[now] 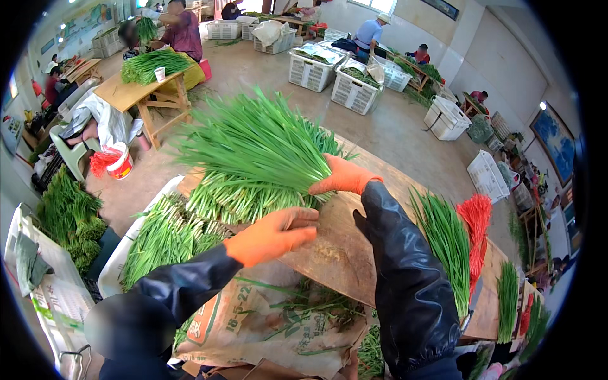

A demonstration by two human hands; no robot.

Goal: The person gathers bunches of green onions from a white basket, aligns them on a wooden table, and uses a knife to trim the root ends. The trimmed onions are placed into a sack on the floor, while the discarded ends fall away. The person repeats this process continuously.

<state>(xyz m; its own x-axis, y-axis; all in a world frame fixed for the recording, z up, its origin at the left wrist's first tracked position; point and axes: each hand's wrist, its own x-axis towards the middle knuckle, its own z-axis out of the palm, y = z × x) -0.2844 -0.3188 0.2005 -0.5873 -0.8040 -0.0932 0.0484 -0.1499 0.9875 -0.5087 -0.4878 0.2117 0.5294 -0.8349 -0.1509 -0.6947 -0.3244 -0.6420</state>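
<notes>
My right hand (346, 175), in an orange glove, grips a large bunch of green garlic chives (266, 137) around its stalk ends. The blades fan out toward the upper left, over more garlic chives (242, 194) piled on the wooden table (344, 242). Below that bunch is my left hand (273, 235), also in an orange glove. Its fingers are slightly apart and hold nothing. A white crate (116, 259) filled with chives (161, 237) stands beside my left forearm.
On the table's right side lie a chive bundle (444, 242) and red ties (475, 232). A printed sack (266, 318) covers my lap. A bucket with red ties (118, 164) stands on the floor. Other people work farther back, near a wooden table (128, 92) and white crates (313, 69).
</notes>
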